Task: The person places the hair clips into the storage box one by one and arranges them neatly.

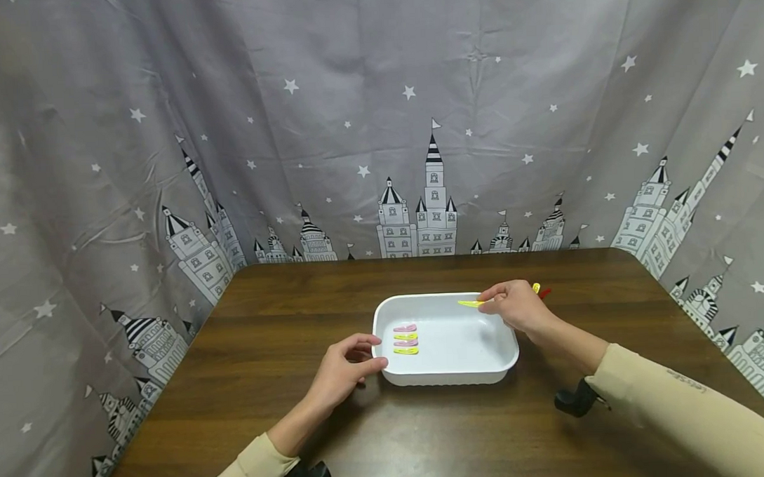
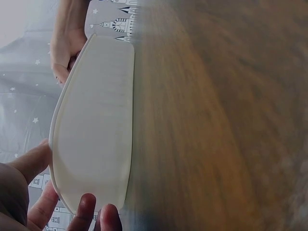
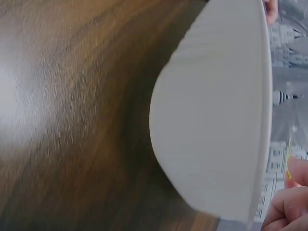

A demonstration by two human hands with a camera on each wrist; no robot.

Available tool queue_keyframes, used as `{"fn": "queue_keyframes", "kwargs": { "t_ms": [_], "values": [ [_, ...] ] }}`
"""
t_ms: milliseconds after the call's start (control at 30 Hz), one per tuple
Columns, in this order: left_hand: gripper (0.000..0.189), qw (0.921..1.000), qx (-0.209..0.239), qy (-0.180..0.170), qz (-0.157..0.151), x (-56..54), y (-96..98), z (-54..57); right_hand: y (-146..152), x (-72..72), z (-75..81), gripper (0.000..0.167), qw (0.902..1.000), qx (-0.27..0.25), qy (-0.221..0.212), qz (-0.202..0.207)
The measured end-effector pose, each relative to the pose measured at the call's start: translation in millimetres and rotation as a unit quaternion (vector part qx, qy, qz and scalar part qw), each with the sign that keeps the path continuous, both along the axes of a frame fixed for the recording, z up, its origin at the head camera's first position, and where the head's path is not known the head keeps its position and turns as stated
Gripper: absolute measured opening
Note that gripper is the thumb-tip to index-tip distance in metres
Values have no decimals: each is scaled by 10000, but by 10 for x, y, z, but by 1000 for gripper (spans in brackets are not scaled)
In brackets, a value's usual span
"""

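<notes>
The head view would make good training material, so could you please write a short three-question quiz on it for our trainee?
1. How many clips lie in the white tray?
2. True or false: the left grip touches the white tray.
3. Which colour is the held clip in the right grip: (a) red, (b) pink or (c) yellow?

Key:
1. Four, pink and yellow alternating.
2. True.
3. c

tray (image 1: 464,351): white | hair clips (image 1: 406,336): pink, yellow | table (image 1: 283,305): brown woodgrain | curtain (image 1: 351,64): grey, star-and-castle print
</notes>
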State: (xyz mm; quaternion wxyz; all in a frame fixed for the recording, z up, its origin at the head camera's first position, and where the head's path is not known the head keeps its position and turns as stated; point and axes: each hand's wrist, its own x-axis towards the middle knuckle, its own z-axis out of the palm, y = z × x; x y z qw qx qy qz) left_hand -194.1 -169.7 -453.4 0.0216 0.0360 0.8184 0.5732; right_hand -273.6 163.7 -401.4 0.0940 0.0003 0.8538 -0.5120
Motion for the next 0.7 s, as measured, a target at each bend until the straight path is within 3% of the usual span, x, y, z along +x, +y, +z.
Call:
{"fn": "queue_keyframes", "kwargs": {
  "t_ms": [700],
  "values": [
    [33,10000,-21,4,29,-2,-5,2,-549,104,-112,16,9995,10,-212,254]
  ]
}}
